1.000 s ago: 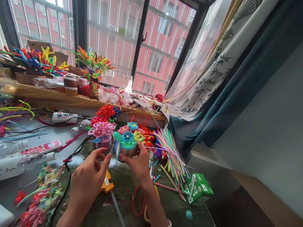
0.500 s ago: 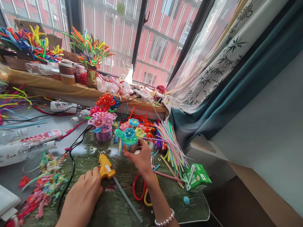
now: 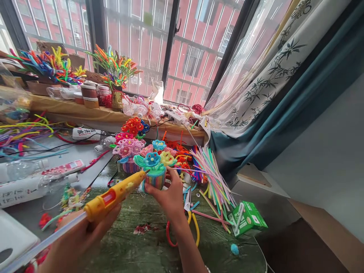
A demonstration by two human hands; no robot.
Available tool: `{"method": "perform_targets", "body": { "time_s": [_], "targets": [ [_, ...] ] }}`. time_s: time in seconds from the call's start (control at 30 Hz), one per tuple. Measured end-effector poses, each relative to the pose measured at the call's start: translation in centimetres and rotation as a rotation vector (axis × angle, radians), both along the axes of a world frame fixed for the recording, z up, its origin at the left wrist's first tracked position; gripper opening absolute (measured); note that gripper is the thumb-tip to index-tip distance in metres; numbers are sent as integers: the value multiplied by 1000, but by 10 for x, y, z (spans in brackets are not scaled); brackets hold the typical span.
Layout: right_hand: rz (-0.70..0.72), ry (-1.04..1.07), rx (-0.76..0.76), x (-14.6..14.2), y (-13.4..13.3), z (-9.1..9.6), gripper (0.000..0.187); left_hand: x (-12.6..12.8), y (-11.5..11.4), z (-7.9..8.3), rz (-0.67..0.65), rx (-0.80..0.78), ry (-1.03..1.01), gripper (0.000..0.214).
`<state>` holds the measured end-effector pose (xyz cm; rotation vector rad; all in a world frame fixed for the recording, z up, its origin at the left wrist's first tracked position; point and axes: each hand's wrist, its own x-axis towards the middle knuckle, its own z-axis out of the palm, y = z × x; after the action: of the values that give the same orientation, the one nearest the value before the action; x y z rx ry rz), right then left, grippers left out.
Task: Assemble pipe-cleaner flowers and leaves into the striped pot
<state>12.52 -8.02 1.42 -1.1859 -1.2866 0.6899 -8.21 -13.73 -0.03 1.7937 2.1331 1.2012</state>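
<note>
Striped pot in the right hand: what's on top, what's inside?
Blue, green and yellow pipe-cleaner flowers sit on top of the striped pot, gripped by the right hand. The inside can't be seen: the flowers cover the pot's top.

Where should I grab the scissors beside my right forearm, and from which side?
Probably the handles: put your fingers through the red handle loop and yellow handle loop of the scissors, coming from your side. The loops lie nearest you, either side of your right forearm, while the blades point away.
</note>
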Motion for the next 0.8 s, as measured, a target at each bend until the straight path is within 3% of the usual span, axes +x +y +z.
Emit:
{"method": "perform_targets", "body": {
  "time_s": [0.1,0.23,0.53,0.8],
  "targets": [
    [16,30,-1,-3,-1,1,56,9,1,14,-25,-134,-101,53],
    [18,33,23,-4,-2,-2,48,16,2,29,-44,-171,-135,51],
    [31,55,-9,-7,-5,-12,41,20,3,34,-45,-167,-132,41],
    [29,52,-2,-5,-6,-9,45,26,-1,47,-102,-124,-29,47]
  ]
}}
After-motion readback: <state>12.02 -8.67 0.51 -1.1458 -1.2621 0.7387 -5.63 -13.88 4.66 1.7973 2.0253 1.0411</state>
